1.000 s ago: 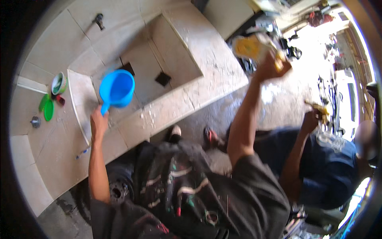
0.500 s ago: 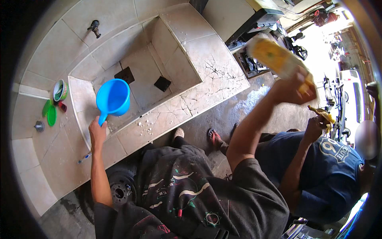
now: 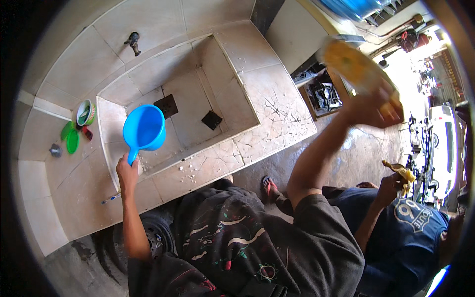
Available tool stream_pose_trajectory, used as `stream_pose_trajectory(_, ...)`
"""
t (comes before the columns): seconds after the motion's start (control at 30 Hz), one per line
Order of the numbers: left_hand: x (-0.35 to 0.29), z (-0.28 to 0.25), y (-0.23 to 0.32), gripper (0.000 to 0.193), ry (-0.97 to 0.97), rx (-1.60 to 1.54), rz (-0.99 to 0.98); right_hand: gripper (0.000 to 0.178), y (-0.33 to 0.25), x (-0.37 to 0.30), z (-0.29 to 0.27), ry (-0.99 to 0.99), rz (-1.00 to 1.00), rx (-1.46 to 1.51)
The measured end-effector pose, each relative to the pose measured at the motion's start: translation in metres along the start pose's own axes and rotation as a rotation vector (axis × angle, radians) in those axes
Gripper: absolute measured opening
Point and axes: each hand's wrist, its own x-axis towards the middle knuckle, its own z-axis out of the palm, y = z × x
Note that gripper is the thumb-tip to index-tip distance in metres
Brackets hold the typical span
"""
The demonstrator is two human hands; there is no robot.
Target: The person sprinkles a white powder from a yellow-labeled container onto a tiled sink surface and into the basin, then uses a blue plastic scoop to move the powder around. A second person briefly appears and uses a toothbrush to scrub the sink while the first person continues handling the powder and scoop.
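Observation:
My left hand is closed round the handle of a blue plastic dipper, held with its mouth up over the near left part of a tiled sink. What lies inside the dipper, if anything, I cannot make out. Raised to the right, my right hand grips a yellow bottle. The bottle is tilted, its far end up and to the left, and motion smears both it and the fingers.
A tap juts from the wall. Left of the sink lie a tub, green lids and a toothbrush. White crumbs dot the cracked ledge. A stove stands beyond; a person at right holds a peeled banana.
The whole view has shifted, so the sink sits lower and farther right. Both hands keep their hold; the raised bottle is still blurred.

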Motion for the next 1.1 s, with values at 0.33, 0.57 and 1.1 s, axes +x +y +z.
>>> stream_pose_trajectory(0.33, -0.003, -0.018, 0.005, 0.023, 0.087, -0.011, -0.082, 0.037, -0.044, -0.003, 0.091, 0.17, 0.153, 0.434)
stream_pose_trajectory(0.57, -0.006, -0.037, 0.011, 0.03, 0.075, -0.005, -0.203, 0.032, -0.043, -0.014, 0.147, 0.184, 0.257, 0.506)
stream_pose_trajectory(1.1, 0.004, -0.039, 0.007, 0.036, 0.018, 0.022, -0.319, 0.045, -0.016, -0.009, 0.303, 0.147, 0.166, 0.398)
